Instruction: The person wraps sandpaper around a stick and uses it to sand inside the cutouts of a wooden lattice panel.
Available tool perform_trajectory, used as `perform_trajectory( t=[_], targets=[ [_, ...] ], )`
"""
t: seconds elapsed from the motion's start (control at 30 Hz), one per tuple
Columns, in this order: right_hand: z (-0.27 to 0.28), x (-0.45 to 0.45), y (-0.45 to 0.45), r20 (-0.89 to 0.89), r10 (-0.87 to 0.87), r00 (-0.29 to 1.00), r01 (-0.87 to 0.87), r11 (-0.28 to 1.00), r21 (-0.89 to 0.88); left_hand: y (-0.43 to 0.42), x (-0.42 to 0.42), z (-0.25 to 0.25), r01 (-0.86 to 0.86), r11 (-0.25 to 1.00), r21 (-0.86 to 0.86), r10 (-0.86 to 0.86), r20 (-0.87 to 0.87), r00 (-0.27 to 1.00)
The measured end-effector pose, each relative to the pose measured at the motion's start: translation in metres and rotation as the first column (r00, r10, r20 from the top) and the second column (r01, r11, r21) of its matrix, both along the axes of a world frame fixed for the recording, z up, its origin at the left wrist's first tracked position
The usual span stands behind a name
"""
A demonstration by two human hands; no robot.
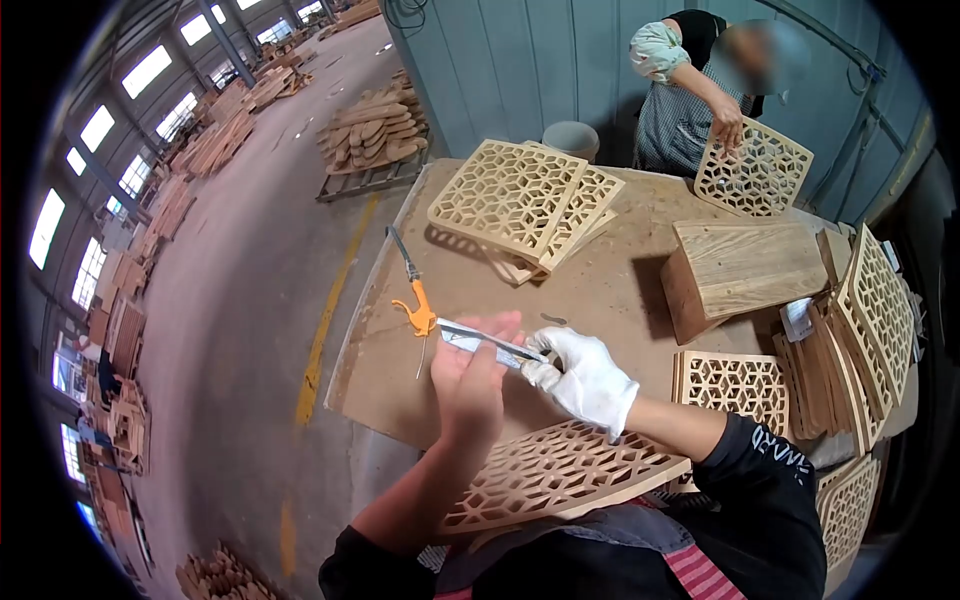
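Strip [466,338], pale with a dark edge, is held slantwise above the near part of the table [620,300], between the person's two hands. The right hand [585,378], in a white glove, pinches one end between thumb and fingers. The left hand [470,380], bare, has the strip across its palm, thumb in front and fingers behind; whether it clamps the strip or only supports it, one cannot tell.

Just beside the strip's other end is an orange air gun [420,309], its thin nozzle pointing toward the person and its hose running away. Below the hands, a lattice panel [570,475] lies tilted against the person's body. Farther back, more panels [505,195] rest in a skewed pile. To the right stand a wooden block [755,262] and a leaning stack [880,300] of panels. Across the table, a co-worker's hand [728,128] grips the top of an upright panel [755,175], near a bucket [572,138].
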State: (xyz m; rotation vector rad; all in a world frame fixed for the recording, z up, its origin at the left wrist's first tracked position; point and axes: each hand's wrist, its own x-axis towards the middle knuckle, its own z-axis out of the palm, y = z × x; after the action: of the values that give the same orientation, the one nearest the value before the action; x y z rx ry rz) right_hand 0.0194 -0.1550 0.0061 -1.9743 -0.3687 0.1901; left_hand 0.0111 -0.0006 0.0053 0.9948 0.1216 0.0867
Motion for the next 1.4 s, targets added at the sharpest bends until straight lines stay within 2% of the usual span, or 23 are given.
perform_trajectory(
  t=[0.13,0.17,0.27,0.3,0.4,0.43,0.53,0.63,0.73,0.87,0.97,1.07,1.17,1.23,1.3,1.4],
  targets=[
    [0.004,-0.006,0.006,0.029,-0.06,0.998,0.061,0.998,-0.022,0.0,0.001,-0.002,-0.015,1.0,0.001,0.015,-0.013,1.0],
    [0.007,-0.008,0.007,0.073,-0.053,0.996,0.058,0.996,-0.066,0.0,0.002,-0.003,-0.024,1.0,-0.011,0.023,-0.023,0.999],
    [0.001,-0.008,0.008,0.247,-0.028,0.969,0.032,0.999,-0.013,0.001,0.0,-0.003,-0.023,0.999,-0.022,0.023,-0.027,0.999],
    [-0.002,-0.006,0.006,0.338,0.033,0.941,-0.012,0.998,-0.066,0.001,0.001,-0.002,-0.018,1.0,-0.019,0.018,-0.021,1.0],
    [0.002,-0.004,0.005,0.344,0.197,0.918,-0.056,0.924,-0.379,0.001,0.0,0.0,-0.012,0.998,-0.055,0.01,-0.038,0.999],
    [0.001,-0.005,0.004,0.428,0.208,0.88,-0.022,0.917,-0.399,0.001,-0.001,0.0,-0.005,0.998,-0.068,0.002,-0.042,0.999],
    [0.0,-0.003,0.002,0.345,0.228,0.91,-0.082,0.917,-0.389,0.003,-0.001,0.0,0.023,0.993,-0.112,-0.028,-0.046,0.999],
    [0.003,0.001,-0.001,0.163,0.113,0.98,-0.101,0.992,-0.079,0.006,-0.001,-0.002,0.072,0.987,-0.142,-0.078,-0.037,0.996],
    [0.004,0.005,-0.004,0.005,0.098,0.995,-0.098,0.992,0.077,0.013,-0.001,-0.007,0.121,0.985,-0.125,-0.127,-0.038,0.991],
    [-0.002,0.006,-0.005,-0.061,0.125,0.99,-0.109,0.969,0.221,0.016,0.002,-0.011,0.138,0.988,-0.074,-0.143,-0.062,0.988],
    [0.008,0.002,-0.004,-0.004,0.094,0.996,-0.094,0.994,0.054,0.017,0.003,-0.016,0.146,0.989,-0.024,-0.147,-0.047,0.988],
    [0.011,0.0,-0.005,-0.007,0.096,0.995,-0.096,0.995,-0.025,0.013,0.001,-0.012,0.142,0.99,-0.005,-0.142,-0.028,0.989],
    [0.009,0.001,-0.005,-0.069,0.122,0.99,-0.113,0.986,0.126,0.009,-0.001,0.0,0.118,0.993,0.022,-0.116,-0.081,0.99],
    [0.009,0.007,-0.008,-0.271,0.212,0.939,-0.122,0.941,0.316,0.006,-0.004,0.006,0.1,0.995,0.02,-0.097,-0.117,0.988],
    [0.009,0.013,-0.016,-0.433,0.347,0.832,-0.1,0.862,0.497,0.005,-0.005,0.009,0.082,0.997,-0.012,-0.083,-0.13,0.988],
    [0.013,0.013,-0.017,-0.565,0.401,0.721,-0.036,0.836,0.547,0.014,-0.004,-0.004,0.142,0.989,0.032,-0.139,-0.099,0.985]
  ],
)
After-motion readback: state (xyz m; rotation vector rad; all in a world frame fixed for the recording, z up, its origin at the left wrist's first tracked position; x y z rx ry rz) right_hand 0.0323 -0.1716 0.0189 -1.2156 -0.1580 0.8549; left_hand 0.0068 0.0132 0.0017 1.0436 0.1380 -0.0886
